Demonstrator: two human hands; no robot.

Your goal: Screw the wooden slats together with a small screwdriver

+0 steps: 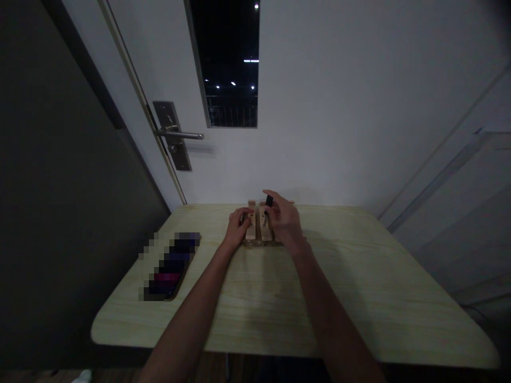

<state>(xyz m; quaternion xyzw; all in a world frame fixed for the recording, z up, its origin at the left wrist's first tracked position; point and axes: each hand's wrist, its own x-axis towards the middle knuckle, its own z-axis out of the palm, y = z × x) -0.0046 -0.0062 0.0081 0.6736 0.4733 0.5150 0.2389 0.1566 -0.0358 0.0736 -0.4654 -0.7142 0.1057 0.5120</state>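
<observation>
Wooden stand [255, 229]: small pale-wood piece with upright slats, set at the far middle of the desk, close to the far edge and the wall behind it.
Left hand [238, 226]: curled against the left side of the wooden stand, fingers touching the left slat; it appears to steady the piece, though whether it truly grips it cannot be told.
Right hand [285, 221]: raised over the right part of the stand, fingers pinched on a small black item.
Small black item [269, 201]: held at the fingertips just above the slats; too small and dark to identify.
Progress, as judged: the black item is off the desk and at the stand but does not look seated in it; whether other pieces are already in the stand cannot be seen.
Desk [359, 298]: pale wood-grain top with rounded near corners; the far edge meets the wall.
Dark flat object [171, 266]: lies on the left part of the desk, near the left edge, well apart from both hands; blurred.
Open room: wide bare surface to the right and near side of the stand; little room behind it.
Door handle [179, 134]: metal lever on the door, far left, above desk level, clear of the hands.
</observation>
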